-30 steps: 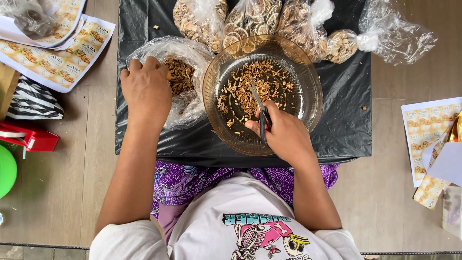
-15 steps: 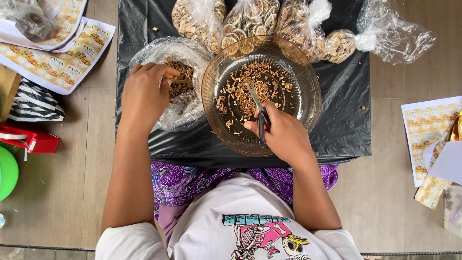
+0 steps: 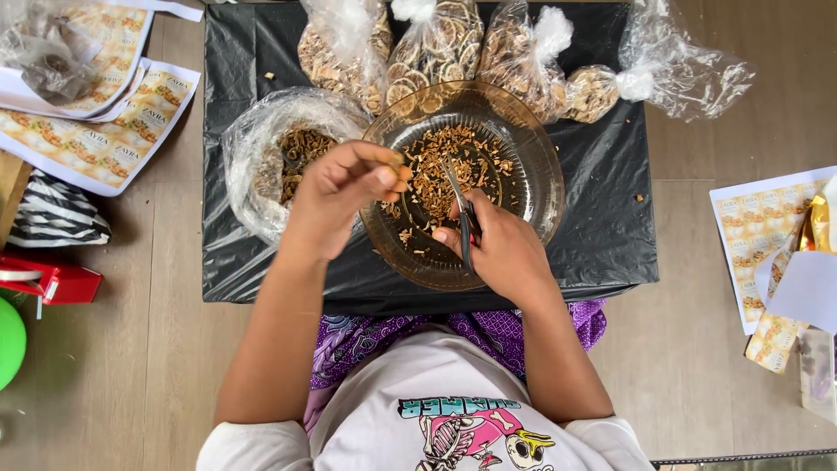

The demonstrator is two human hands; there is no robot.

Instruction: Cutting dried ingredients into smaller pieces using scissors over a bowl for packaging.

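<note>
While the right hand [image 3: 506, 253] grips a pair of dark scissors [image 3: 462, 218], fingers closed around the handles and blades pointing toward twelve o'clock, the left hand [image 3: 349, 187] hovers at the glass bowl's nine o'clock rim with its fingertips [image 3: 397, 174] pinched together on a small brown piece. The clear glass bowl [image 3: 532, 174] sits on a black plastic sheet [image 3: 602, 235] covering the table and holds a scatter of brown dried bits [image 3: 436, 166]; the scissor blades lie over them near the bowl's centre. Just beside the bowl at nine o'clock, an open clear plastic bag [image 3: 253, 157] holds more of the same dried bits. At twelve o'clock, tied clear bags of dried sliced rounds [image 3: 436, 52] lie in a row, touching the bowl's far rim. Printed label sheets [image 3: 96, 139] lie at ten o'clock on the wooden floor, and more sheets [image 3: 758, 227] at three o'clock. A red object [image 3: 48, 281] and a striped pouch [image 3: 52, 214] lie at eight o'clock.
</note>
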